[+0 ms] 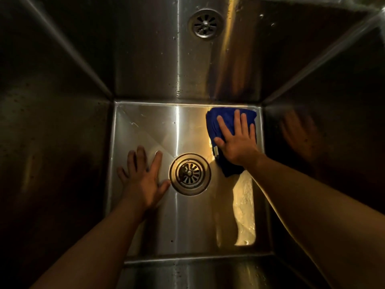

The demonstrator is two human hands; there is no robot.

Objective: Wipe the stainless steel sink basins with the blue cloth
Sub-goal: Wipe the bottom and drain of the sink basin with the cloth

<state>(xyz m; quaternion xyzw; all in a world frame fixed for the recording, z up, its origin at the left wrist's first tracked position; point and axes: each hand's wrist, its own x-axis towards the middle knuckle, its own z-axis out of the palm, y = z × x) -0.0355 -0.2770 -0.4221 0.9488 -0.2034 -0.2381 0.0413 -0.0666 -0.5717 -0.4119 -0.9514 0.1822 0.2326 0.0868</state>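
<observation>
At centre right of the frame, the right hand [237, 142], fingers spread, presses the crumpled blue cloth [212, 128] into a floor corner of the deep stainless steel sink basin [145, 126], the left hand [143, 176] splayed flat beside the round metal drain strainer [190, 174], and the droplet-speckled walls suggest most wiping remains.

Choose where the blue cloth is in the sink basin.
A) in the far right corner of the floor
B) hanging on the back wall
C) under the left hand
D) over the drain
A: the blue cloth lies under the flat right hand in the far right corner of the basin floor, apart from the drain.
</observation>
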